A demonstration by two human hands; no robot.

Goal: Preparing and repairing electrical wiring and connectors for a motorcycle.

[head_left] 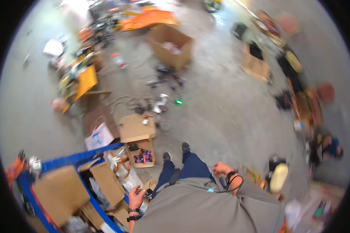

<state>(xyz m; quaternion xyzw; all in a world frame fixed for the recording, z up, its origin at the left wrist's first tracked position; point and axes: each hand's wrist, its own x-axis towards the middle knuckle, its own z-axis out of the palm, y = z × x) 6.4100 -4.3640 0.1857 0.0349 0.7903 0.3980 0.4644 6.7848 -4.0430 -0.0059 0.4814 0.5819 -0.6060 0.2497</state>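
Observation:
My left hand [136, 198] is at the lower middle, beside my leg and a blue-framed cart [50, 163] filled with cardboard and plastic bags. Its fingers are curled by a small dark object [147, 193], too indistinct to identify. My right hand [221, 169] hangs by my right hip, fingers loosely bent, with nothing visible in it. A cable loops at my right wrist. An open cardboard box [138, 130] holding pink-and-black packets lies just left of my feet, near a white paper bag [99, 138].
Ahead lie a tall carton [167, 48], orange panels [147, 19], tangled cables and a green-lit device [178, 102]. Cluttered piles line the left. Boxes [303, 110], black items and a cream cushion-like piece [279, 176] line the right, where another person [330, 147] is low down.

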